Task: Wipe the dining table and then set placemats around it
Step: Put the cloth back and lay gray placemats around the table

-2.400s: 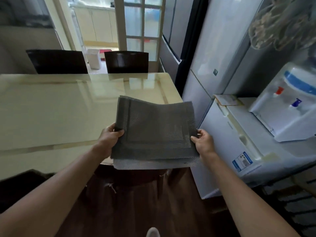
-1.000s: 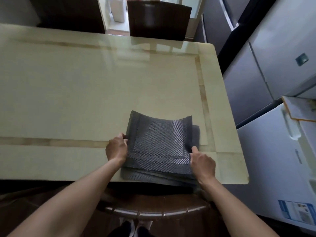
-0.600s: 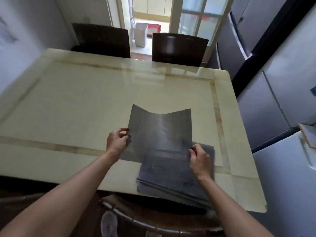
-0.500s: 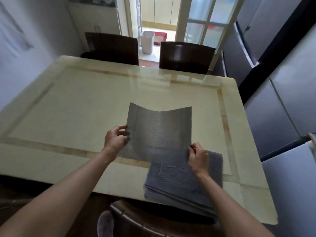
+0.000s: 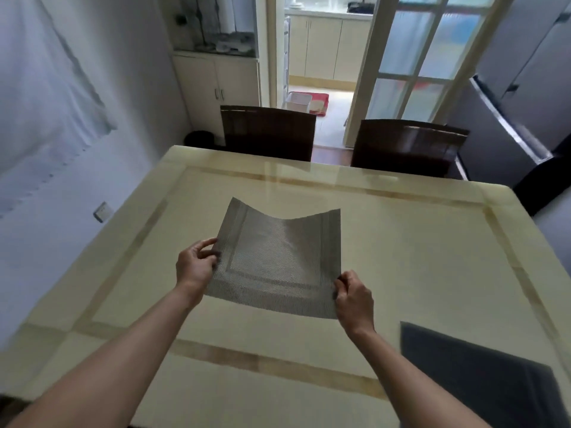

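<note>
Though partly off-frame, dark placemats (image 5: 479, 378)

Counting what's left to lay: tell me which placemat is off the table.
The single placemat held between the left hand and right hand, sagging above the table; the dark placemat pile lies flat at its near right.

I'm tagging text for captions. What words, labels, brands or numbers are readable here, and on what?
None can be read.
The placemat, held by the left hand and right hand, shows only a woven pattern.
The table and the stack of placemats carry no print.
A small dark mark on the refrigerator door is too small to tell.
</note>
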The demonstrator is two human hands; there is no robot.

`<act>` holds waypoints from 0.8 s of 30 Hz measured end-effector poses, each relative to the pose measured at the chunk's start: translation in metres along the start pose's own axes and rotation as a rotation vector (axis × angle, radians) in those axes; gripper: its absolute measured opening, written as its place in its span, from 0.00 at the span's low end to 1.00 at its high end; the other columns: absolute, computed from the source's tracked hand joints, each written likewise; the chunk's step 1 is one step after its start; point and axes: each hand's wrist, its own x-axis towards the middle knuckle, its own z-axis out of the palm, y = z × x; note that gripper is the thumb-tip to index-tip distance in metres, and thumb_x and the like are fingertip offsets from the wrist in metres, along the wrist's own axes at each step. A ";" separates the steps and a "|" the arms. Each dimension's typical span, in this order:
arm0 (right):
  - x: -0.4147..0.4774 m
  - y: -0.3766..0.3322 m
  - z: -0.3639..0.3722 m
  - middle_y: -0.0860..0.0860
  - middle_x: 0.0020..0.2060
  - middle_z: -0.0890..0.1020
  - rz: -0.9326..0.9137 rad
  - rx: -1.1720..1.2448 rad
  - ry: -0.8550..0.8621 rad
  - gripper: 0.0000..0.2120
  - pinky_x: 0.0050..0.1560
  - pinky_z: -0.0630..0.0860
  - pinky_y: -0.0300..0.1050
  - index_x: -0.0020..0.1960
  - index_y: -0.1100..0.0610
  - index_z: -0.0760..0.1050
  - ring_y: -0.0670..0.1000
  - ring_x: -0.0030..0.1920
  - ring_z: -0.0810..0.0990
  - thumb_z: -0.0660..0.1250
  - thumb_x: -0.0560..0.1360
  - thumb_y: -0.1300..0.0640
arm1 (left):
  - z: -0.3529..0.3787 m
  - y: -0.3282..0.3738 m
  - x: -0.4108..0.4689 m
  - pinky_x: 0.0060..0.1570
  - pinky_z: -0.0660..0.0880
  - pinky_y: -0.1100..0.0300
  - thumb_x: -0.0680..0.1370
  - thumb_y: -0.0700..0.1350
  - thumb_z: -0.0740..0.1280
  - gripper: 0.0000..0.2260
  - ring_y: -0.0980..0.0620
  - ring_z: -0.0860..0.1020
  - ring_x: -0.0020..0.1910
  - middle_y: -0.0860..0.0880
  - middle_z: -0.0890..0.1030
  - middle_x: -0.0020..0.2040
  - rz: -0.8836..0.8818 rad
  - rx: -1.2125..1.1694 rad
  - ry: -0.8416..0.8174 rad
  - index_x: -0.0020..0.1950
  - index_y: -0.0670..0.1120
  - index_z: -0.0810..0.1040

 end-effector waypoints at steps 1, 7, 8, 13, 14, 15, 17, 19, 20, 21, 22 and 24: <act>0.008 -0.015 0.024 0.57 0.36 0.81 0.015 -0.003 0.001 0.06 0.35 0.67 0.46 0.43 0.58 0.73 0.58 0.37 0.78 0.62 0.78 0.60 | -0.014 -0.003 0.025 0.45 0.75 0.53 0.73 0.28 0.62 0.20 0.49 0.76 0.37 0.46 0.81 0.41 -0.003 0.008 0.003 0.58 0.47 0.80; 0.053 -0.077 0.133 0.57 0.37 0.81 0.066 0.012 0.000 0.06 0.34 0.64 0.44 0.42 0.58 0.73 0.58 0.36 0.77 0.62 0.78 0.60 | -0.065 -0.026 0.146 0.41 0.74 0.57 0.73 0.28 0.62 0.20 0.49 0.77 0.38 0.47 0.81 0.40 -0.034 0.013 0.031 0.58 0.47 0.80; 0.063 -0.084 0.147 0.57 0.37 0.81 0.069 0.016 0.007 0.06 0.34 0.64 0.44 0.42 0.58 0.73 0.57 0.36 0.76 0.62 0.78 0.60 | -0.069 -0.030 0.165 0.40 0.75 0.57 0.73 0.28 0.62 0.20 0.48 0.77 0.38 0.46 0.81 0.41 -0.039 0.006 0.031 0.58 0.46 0.79; 0.113 -0.106 0.196 0.58 0.38 0.81 0.111 0.037 0.028 0.07 0.36 0.63 0.44 0.41 0.59 0.74 0.56 0.38 0.76 0.62 0.77 0.60 | -0.072 -0.049 0.239 0.50 0.77 0.49 0.75 0.28 0.62 0.19 0.47 0.79 0.42 0.44 0.82 0.45 -0.048 -0.017 0.039 0.61 0.43 0.78; 0.121 -0.108 0.205 0.58 0.39 0.81 0.125 0.037 0.025 0.07 0.36 0.64 0.44 0.41 0.59 0.74 0.57 0.40 0.77 0.63 0.77 0.60 | -0.070 -0.053 0.251 0.50 0.77 0.50 0.75 0.29 0.62 0.19 0.48 0.79 0.42 0.44 0.82 0.46 -0.045 -0.009 0.039 0.62 0.43 0.78; 0.131 -0.110 0.214 0.58 0.40 0.81 0.140 0.033 0.019 0.07 0.37 0.64 0.45 0.41 0.60 0.74 0.58 0.41 0.78 0.63 0.77 0.60 | -0.068 -0.056 0.263 0.52 0.77 0.50 0.75 0.29 0.62 0.19 0.48 0.79 0.44 0.43 0.83 0.48 -0.046 0.000 0.034 0.63 0.43 0.77; 0.147 -0.111 0.230 0.59 0.42 0.82 0.170 0.023 0.011 0.07 0.39 0.67 0.46 0.43 0.62 0.75 0.59 0.44 0.79 0.63 0.77 0.60 | -0.065 -0.062 0.283 0.57 0.76 0.47 0.75 0.30 0.62 0.20 0.48 0.79 0.49 0.41 0.82 0.54 -0.048 0.034 0.001 0.65 0.43 0.76; 0.161 -0.111 0.243 0.59 0.44 0.81 0.202 -0.003 0.021 0.07 0.40 0.66 0.45 0.45 0.63 0.76 0.58 0.45 0.78 0.62 0.77 0.60 | -0.066 -0.067 0.299 0.60 0.74 0.46 0.74 0.30 0.64 0.23 0.46 0.79 0.54 0.41 0.80 0.58 -0.050 0.110 -0.058 0.68 0.44 0.73; 0.166 -0.111 0.247 0.59 0.45 0.81 0.220 -0.014 0.030 0.07 0.39 0.65 0.44 0.46 0.63 0.76 0.58 0.46 0.78 0.63 0.78 0.59 | -0.067 -0.067 0.303 0.59 0.75 0.46 0.73 0.30 0.66 0.25 0.45 0.79 0.56 0.42 0.80 0.60 -0.035 0.172 -0.083 0.69 0.45 0.72; 0.171 -0.111 0.253 0.59 0.46 0.81 0.237 -0.028 0.041 0.07 0.39 0.65 0.43 0.46 0.63 0.76 0.58 0.46 0.78 0.63 0.78 0.59 | -0.069 -0.068 0.308 0.59 0.75 0.48 0.72 0.31 0.67 0.26 0.45 0.79 0.56 0.43 0.79 0.61 -0.011 0.247 -0.100 0.69 0.46 0.72; 0.176 -0.111 0.257 0.59 0.46 0.81 0.255 -0.043 0.051 0.08 0.40 0.65 0.43 0.46 0.62 0.76 0.58 0.47 0.78 0.63 0.78 0.58 | -0.071 -0.068 0.312 0.58 0.76 0.49 0.72 0.31 0.68 0.27 0.45 0.79 0.56 0.45 0.79 0.61 0.019 0.323 -0.110 0.69 0.47 0.72; 0.185 -0.112 0.264 0.59 0.47 0.82 0.279 -0.078 0.073 0.07 0.39 0.65 0.43 0.46 0.61 0.75 0.59 0.46 0.79 0.62 0.78 0.57 | -0.072 -0.067 0.317 0.57 0.76 0.52 0.72 0.32 0.68 0.26 0.46 0.79 0.56 0.46 0.79 0.62 0.097 0.431 -0.121 0.69 0.48 0.73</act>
